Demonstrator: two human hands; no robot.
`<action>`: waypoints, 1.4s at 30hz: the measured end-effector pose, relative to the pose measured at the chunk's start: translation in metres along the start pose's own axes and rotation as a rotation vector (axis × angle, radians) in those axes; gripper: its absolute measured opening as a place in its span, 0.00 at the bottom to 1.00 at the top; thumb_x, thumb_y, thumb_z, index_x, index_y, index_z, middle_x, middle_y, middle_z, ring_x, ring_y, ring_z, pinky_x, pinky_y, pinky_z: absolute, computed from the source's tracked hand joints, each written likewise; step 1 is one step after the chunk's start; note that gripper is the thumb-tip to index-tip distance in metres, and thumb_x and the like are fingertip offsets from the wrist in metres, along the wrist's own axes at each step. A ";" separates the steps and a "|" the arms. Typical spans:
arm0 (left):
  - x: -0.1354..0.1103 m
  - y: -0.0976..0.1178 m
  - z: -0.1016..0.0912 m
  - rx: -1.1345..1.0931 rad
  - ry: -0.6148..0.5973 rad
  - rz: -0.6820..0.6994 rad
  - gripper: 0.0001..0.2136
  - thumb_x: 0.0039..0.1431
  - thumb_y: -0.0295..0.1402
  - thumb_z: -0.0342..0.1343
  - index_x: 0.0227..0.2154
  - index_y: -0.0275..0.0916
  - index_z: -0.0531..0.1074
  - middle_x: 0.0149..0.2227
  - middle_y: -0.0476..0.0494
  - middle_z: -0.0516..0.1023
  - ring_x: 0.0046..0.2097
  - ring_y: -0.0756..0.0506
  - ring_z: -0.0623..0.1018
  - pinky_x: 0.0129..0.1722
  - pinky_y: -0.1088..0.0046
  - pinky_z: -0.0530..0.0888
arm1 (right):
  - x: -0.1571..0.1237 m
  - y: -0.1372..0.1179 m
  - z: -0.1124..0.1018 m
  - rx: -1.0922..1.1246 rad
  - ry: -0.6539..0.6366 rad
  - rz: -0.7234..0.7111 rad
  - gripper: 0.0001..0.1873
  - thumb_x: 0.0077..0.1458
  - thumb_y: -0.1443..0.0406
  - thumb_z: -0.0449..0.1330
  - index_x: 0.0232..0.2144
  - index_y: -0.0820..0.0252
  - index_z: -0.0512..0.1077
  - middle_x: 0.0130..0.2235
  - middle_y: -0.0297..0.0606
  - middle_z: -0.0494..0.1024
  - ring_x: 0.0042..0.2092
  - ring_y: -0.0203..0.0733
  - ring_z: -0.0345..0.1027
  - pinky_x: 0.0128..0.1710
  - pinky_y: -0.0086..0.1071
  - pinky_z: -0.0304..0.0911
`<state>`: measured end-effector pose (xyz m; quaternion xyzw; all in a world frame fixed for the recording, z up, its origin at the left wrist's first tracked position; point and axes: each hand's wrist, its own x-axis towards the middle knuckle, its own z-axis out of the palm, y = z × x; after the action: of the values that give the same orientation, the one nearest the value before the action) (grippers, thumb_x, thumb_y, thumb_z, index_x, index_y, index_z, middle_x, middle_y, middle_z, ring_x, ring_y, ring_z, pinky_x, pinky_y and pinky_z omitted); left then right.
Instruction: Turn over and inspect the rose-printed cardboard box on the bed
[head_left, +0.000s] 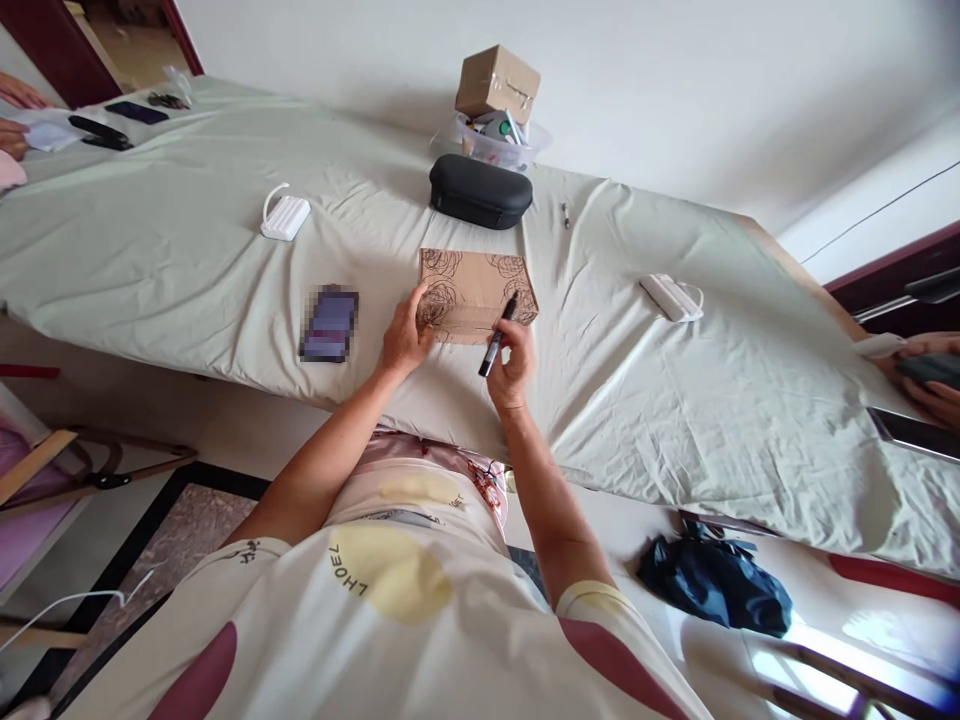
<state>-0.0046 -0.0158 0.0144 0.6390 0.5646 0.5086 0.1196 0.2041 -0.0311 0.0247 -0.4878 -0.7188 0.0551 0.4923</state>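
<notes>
Clock set on the box; 12 is toward the wall.

Nearest us, below 6 o'clock: a pale shirt (390, 640). At 5, the right hand (512, 362) grasps a dark pen (492, 350), its upper end over the box's near right corner; whether it touches, we cannot tell. At 8, the left hand (407, 335) holds the box's left side, fingers along the edge, thumb by the near corner.

The box (472, 283) lies on a creased cloth (600, 400) directly ahead of us, between the hands. We count 4 scribbles, 1 at each corner of its top.

Farther out: a phone (330, 325) near 8, blurred; a white block (670, 298) at 3, a second white block (286, 218) at 10. At 12, just beyond the box, a black case (481, 192); at 1, a small dark rod (566, 215). Behind the case, a filled tub (517, 157), then a carton (495, 85); we cannot tell what bears it.

Risks, as we judge them: the box could skid or twist on loose cloth if the left hand slackens, sending the line astray. Pressing hard might dent the card. The right hand could smear wet ink by dragging across it; an overrun past the edge would mark the cloth.
</notes>
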 end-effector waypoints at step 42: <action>0.005 -0.009 0.003 -0.524 0.026 0.039 0.36 0.72 0.61 0.32 0.66 0.44 0.69 0.67 0.38 0.73 0.69 0.41 0.71 0.70 0.59 0.65 | -0.010 -0.023 0.025 -0.267 -0.433 -0.525 0.19 0.73 0.63 0.50 0.59 0.53 0.74 0.52 0.46 0.77 0.52 0.48 0.69 0.51 0.40 0.61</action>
<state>-0.0080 -0.0073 0.0089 0.5903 0.4025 0.6479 0.2640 0.1705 -0.0406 0.0188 -0.3234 -0.9080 -0.0656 0.2582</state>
